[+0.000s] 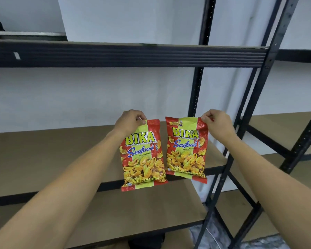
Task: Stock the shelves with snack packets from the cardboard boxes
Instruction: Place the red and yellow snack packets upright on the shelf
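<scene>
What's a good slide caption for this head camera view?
Left hand and right hand each pinch a Bika seafood packet before a brown shelf.

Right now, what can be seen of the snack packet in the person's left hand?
The left snack packet is a glossy red plastic bag with a yellow-green centre stripe, printed "BIKA Seafood" above pictured golden crackers. It looks sealed and puffed. It hangs upright, slightly tilted, pinched at its top left corner by the left hand. Its lower part hangs in front of the brown shelf board, not resting on it. A matching packet hangs just to its right, apparently not touching it.
</scene>
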